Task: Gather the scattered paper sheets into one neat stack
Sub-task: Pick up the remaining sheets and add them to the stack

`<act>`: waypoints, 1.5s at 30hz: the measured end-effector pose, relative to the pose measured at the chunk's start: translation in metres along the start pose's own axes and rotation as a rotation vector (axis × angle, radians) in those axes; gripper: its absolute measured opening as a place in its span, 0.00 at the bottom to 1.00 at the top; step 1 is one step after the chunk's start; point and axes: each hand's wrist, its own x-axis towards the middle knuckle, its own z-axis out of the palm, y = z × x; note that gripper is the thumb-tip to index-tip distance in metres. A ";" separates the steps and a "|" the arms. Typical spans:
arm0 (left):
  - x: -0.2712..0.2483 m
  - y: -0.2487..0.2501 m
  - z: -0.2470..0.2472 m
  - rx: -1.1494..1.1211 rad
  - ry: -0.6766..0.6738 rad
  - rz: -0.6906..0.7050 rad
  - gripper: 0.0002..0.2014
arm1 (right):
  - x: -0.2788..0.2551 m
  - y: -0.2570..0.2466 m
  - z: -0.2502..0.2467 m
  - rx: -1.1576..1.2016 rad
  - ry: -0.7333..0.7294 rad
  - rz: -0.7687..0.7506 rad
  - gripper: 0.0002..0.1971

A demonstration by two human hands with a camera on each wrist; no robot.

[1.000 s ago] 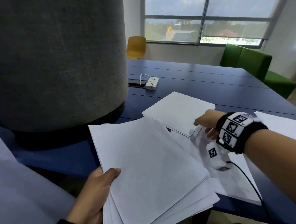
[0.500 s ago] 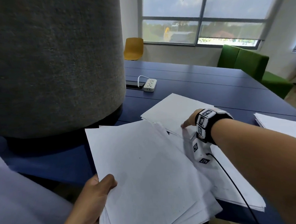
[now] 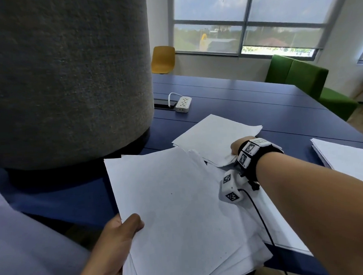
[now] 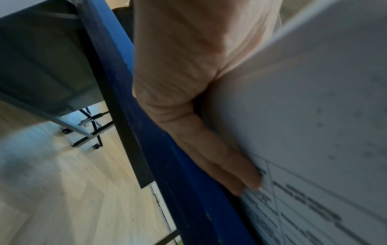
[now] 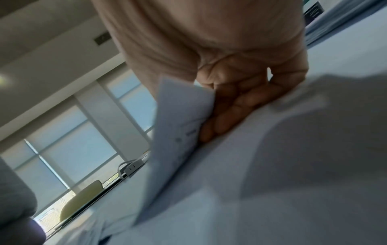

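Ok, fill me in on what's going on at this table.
A person is collecting loose paper sheets on a blue table. The left hand grips a fanned bundle of sheets at its near edge, thumb on top, partly off the table's edge. The right hand reaches to a smaller pile farther back and lifts a corner of it with the fingers. More sheets lie under the right forearm, and another pile sits off to the right, so the stack isn't finished.

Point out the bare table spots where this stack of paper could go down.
Bare blue table lies beyond the far sheets, right of the power strip. A narrower strip runs between those sheets and the right-edge pile. The near edge is crowded: loose sheets overlap under both hands.
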 end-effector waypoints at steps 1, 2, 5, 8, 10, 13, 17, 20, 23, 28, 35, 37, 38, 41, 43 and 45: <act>0.000 0.000 0.000 -0.002 -0.003 -0.003 0.13 | 0.008 0.006 0.002 -0.059 0.025 0.001 0.22; -0.001 0.001 -0.001 -0.005 -0.011 -0.006 0.12 | 0.015 0.014 0.003 -0.091 0.044 0.008 0.20; -0.003 0.002 -0.001 0.006 -0.022 -0.019 0.12 | 0.002 0.027 -0.002 0.104 0.186 0.022 0.19; -0.005 0.004 0.000 0.011 -0.030 -0.018 0.13 | -0.014 0.041 -0.015 0.410 0.351 0.076 0.18; -0.008 0.005 0.000 0.022 -0.034 -0.019 0.13 | -0.029 0.057 -0.028 0.566 0.428 0.120 0.18; -0.009 0.006 0.000 0.028 -0.034 -0.028 0.09 | -0.056 0.073 -0.037 0.515 0.357 0.030 0.10; -0.007 0.007 -0.001 0.014 -0.044 -0.068 0.05 | -0.076 0.089 -0.029 0.748 0.235 -0.096 0.12; -0.010 0.008 -0.002 0.027 -0.022 -0.086 0.05 | -0.097 0.091 -0.009 0.656 0.110 -0.136 0.05; -0.011 0.011 -0.002 0.033 0.032 -0.117 0.04 | -0.115 0.089 0.012 0.524 -0.003 -0.219 0.11; -0.014 0.022 0.007 0.006 -0.005 -0.124 0.29 | -0.158 0.069 0.031 0.131 -0.005 -0.306 0.10; -0.027 0.009 0.004 0.060 -0.055 0.039 0.31 | -0.179 0.045 0.054 0.089 -0.063 -0.378 0.11; -0.031 0.014 0.007 0.035 -0.040 0.095 0.29 | -0.180 0.047 0.054 0.089 -0.026 -0.361 0.22; -0.033 0.015 0.008 0.024 -0.041 0.118 0.28 | -0.181 0.049 0.053 0.101 -0.008 -0.346 0.30; -0.043 0.027 0.013 0.003 -0.072 0.159 0.25 | -0.184 0.058 0.044 0.316 -0.048 -0.316 0.38; -0.051 0.037 0.019 -0.003 -0.103 0.180 0.24 | -0.185 0.069 0.037 0.535 -0.099 -0.299 0.35; -0.058 0.049 0.028 -0.012 -0.148 0.195 0.23 | -0.183 0.081 0.030 0.685 -0.100 -0.291 0.30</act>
